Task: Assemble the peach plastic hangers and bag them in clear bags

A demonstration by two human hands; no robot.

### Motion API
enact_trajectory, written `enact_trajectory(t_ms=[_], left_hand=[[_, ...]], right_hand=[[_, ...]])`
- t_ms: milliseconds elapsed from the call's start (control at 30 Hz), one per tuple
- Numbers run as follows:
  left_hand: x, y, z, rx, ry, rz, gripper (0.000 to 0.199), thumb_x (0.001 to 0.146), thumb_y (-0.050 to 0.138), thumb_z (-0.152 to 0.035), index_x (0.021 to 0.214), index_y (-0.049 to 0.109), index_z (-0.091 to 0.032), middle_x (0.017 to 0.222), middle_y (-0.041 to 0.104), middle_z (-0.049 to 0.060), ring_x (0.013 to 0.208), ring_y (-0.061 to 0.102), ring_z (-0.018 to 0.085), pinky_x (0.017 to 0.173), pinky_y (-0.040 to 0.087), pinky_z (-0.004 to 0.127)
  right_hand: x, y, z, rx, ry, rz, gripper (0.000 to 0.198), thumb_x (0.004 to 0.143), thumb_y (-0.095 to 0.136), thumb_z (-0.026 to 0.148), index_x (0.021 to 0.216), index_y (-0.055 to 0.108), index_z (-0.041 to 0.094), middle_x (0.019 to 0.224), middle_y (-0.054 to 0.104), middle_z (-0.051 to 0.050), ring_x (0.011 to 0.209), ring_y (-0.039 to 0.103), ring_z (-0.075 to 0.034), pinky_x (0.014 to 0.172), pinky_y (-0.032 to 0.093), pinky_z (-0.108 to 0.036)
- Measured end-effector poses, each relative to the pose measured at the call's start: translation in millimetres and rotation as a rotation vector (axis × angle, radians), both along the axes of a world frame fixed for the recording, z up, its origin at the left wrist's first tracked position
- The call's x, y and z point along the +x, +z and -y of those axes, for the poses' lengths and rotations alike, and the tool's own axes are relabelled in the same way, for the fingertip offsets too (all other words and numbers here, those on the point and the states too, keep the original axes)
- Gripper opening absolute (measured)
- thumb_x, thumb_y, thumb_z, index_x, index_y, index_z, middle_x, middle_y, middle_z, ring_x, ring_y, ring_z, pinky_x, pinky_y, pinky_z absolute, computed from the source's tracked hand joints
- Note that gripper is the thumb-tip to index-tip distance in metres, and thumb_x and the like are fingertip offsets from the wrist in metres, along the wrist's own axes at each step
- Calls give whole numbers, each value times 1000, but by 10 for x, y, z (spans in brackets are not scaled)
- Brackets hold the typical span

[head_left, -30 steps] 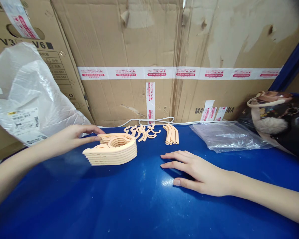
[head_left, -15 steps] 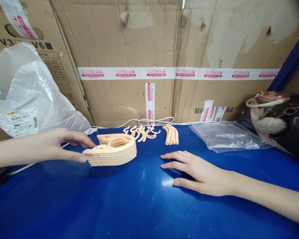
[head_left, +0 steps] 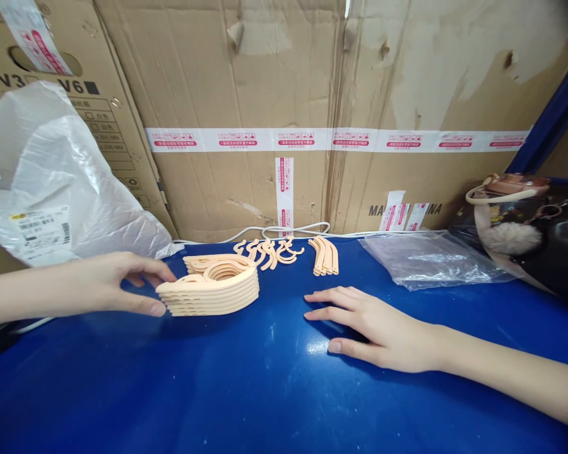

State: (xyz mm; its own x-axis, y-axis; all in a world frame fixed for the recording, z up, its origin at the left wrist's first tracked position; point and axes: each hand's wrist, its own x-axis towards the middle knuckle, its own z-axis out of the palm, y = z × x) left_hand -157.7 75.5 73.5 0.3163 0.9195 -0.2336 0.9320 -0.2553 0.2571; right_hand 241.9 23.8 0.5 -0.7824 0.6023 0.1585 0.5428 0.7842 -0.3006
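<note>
A neat stack of peach plastic folding-hanger bodies point(head_left: 213, 299) lies on the blue table point(head_left: 246, 391), left of the middle. My left hand point(head_left: 123, 284) is at the stack's left end, thumb low by the front corner and fingers reaching behind it; its fingers are apart, and any contact is slight. Behind the stack lie several loose peach hooks point(head_left: 269, 253). To their right is a bundle of short curved peach hanger arms point(head_left: 325, 255). My right hand point(head_left: 373, 328) rests on the table to the right, palm down, fingers spread, holding nothing.
A white plastic mailer bag point(head_left: 66, 176) with a label stands at the left. Large cardboard point(head_left: 246, 75) walls the back, a white cable point(head_left: 218, 239) along its foot. At the right lie a clear plastic bag point(head_left: 435, 258) and a dark bag point(head_left: 558, 246) beside a bottle point(head_left: 511, 195).
My left hand has dropped slightly, and its fingers have drawn back a little left from the stack. My right hand and the hanger pieces stay where they were.
</note>
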Motion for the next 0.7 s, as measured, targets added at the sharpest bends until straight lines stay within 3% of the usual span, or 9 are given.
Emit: enact_trajectory(t_ms=[67,167,233,300,500,700], left_hand=[[-80,-70,-19,6,70,-4,74,57,69,-61,119,64,-22,118,67,3,108,62,30,89,51,32],[-180,-160,-45,108,77,22,115,55,73,-58,150,23,-18,145,45,9,129,46,31,101,44,34],[-211,-200,-55,148,-19,36,124,60,73,-53,152,-4,-22,153,30,9,138,33,29,107,36,34],[-208,-232,-64,117,-109,45,125,66,72,-49,149,-19,-24,155,25,9,140,28,27,107,34,32],[-99,-366,-129,-22,-144,96,129,68,73,-45,146,-25,-17,153,27,16,138,32,24,105,34,25],[-66,-535,-133,-25,-112,249,128,72,70,-37,140,-37,-20,152,30,16,134,40,23,107,33,31]], right_hand=[[-2,1,-1,-4,4,-8,43,95,46,43,134,51,25,145,45,-9,131,41,-23,107,34,-43],[-1,-1,-6,-3,4,-12,43,95,46,44,134,51,25,144,45,-9,131,41,-23,107,34,-43],[4,-5,-6,2,1,-9,43,95,46,44,134,51,26,144,45,-8,131,41,-23,107,34,-43],[10,-6,-1,7,5,-12,43,95,47,43,134,52,26,144,46,-9,131,42,-23,107,33,-44],[-64,3,2,37,-34,-44,45,95,48,43,133,50,20,137,50,-11,125,46,-23,104,38,-40],[-445,3,-213,172,-142,-46,36,92,52,39,115,64,14,100,64,-9,93,59,-22,80,49,-35]])
